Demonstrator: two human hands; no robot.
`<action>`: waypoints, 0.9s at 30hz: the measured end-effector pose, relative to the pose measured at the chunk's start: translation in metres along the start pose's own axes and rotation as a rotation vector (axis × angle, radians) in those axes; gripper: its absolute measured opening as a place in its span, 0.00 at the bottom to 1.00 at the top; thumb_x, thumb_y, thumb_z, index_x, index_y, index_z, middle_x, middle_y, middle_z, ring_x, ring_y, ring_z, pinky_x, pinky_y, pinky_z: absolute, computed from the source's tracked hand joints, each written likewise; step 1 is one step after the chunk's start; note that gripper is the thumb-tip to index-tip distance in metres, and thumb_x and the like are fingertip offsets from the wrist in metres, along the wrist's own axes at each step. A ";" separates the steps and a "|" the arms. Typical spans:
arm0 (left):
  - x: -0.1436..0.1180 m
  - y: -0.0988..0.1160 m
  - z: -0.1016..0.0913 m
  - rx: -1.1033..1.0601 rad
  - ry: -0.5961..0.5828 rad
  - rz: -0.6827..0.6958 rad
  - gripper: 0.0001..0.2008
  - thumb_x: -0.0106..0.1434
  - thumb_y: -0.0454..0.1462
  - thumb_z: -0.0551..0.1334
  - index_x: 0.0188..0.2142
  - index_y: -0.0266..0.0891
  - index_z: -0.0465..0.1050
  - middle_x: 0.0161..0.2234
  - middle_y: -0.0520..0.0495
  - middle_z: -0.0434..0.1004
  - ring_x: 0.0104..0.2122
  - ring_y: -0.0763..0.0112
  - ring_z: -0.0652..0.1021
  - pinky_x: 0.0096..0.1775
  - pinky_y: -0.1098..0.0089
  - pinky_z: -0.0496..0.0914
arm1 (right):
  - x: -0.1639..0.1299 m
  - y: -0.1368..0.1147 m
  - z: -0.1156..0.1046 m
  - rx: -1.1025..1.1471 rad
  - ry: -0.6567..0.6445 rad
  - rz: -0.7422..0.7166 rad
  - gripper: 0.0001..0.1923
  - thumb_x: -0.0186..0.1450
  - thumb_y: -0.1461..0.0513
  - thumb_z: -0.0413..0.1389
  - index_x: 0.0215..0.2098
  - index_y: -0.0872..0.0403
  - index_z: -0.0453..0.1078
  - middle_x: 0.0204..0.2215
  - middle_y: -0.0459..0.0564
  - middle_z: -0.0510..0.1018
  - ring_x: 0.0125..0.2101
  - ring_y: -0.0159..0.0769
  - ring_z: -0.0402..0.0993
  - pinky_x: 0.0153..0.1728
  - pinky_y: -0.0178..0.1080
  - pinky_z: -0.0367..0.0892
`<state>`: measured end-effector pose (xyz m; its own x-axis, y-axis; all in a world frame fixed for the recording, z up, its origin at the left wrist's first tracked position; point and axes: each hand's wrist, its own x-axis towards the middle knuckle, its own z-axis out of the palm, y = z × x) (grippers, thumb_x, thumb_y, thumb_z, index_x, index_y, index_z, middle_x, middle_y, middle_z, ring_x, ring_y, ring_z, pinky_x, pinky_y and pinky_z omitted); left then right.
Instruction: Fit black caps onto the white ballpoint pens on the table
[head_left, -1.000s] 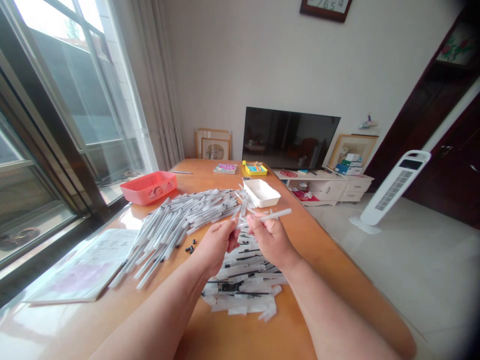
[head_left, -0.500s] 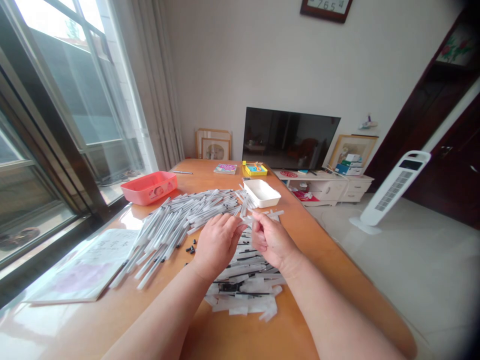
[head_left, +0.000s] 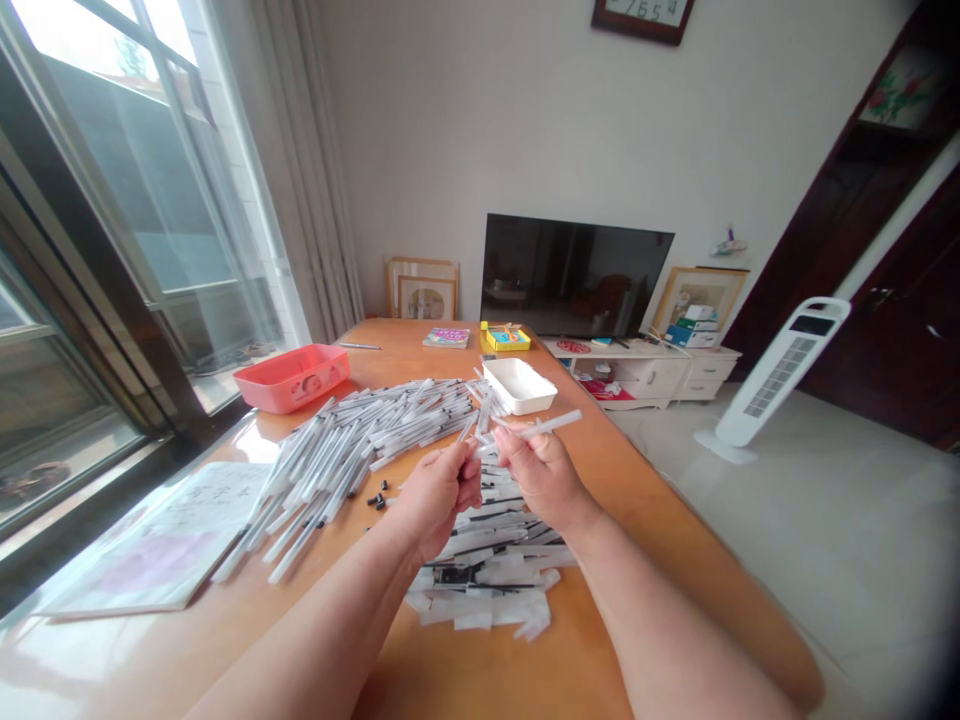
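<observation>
Notebook (head_left: 142,545) first: seeing it lying flat on the desk (head_left: 652,500), just beside the near ends of the pile of translucent tubes (head_left: 412,415). Seeing the red box (head_left: 296,390) standing farther back, near the desk's left edge. Finding that pile spreading broadly toward the middle, with dark ends showing on many pieces; judging it as a large share of the work, though not being able to tell handled pieces from untouched ones. Spotting a few black caps (head_left: 381,499) lying loose between the pile and the left hand (head_left: 450,478). Seeing that hand curling thumb and fingers together, apparently pinching the left end of a pale tube (head_left: 561,422).

Noting the near heap (head_left: 495,575) lying below both hands, with pale strips and slim dark rods lying mixed; again not being able to tell finished from unfinished. Noticing the white tray (head_left: 521,402) standing beyond, near the pile's right end. Seeing the right hand (head_left: 538,465) gripping the same tube farther along, between thumb and bent fingers, with the free end sticking out rightward above the desk. Judging this one piece as being midway through handling, and reckoning the whole as running well short of complete, going by the quantity lying loose.
</observation>
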<state>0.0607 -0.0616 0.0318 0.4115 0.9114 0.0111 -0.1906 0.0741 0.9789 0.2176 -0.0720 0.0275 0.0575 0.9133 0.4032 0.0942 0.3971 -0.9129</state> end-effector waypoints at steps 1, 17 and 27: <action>0.000 0.001 -0.001 0.012 -0.003 -0.005 0.21 0.69 0.49 0.53 0.22 0.42 0.57 0.15 0.58 0.53 0.19 0.74 0.57 0.30 0.69 0.63 | 0.000 0.001 0.000 -0.011 0.004 -0.005 0.25 0.69 0.46 0.56 0.21 0.54 0.66 0.18 0.42 0.63 0.20 0.27 0.57 0.22 0.34 0.53; 0.001 -0.005 -0.015 1.022 0.111 0.580 0.17 0.73 0.45 0.53 0.29 0.41 0.66 0.29 0.48 0.70 0.30 0.66 0.69 0.34 0.68 0.58 | 0.006 0.014 0.009 0.184 0.189 0.228 0.24 0.64 0.43 0.60 0.24 0.54 0.67 0.16 0.41 0.65 0.17 0.26 0.56 0.18 0.33 0.52; 0.000 0.004 -0.008 0.552 0.031 0.344 0.20 0.71 0.49 0.55 0.28 0.39 0.68 0.24 0.53 0.66 0.26 0.72 0.66 0.31 0.71 0.60 | -0.001 0.008 0.013 0.181 0.208 0.080 0.19 0.65 0.47 0.60 0.30 0.54 0.72 0.22 0.45 0.74 0.21 0.29 0.66 0.24 0.34 0.63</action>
<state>0.0532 -0.0584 0.0346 0.3810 0.8578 0.3450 0.1821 -0.4354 0.8816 0.2052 -0.0683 0.0191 0.2620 0.9117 0.3166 -0.0968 0.3512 -0.9313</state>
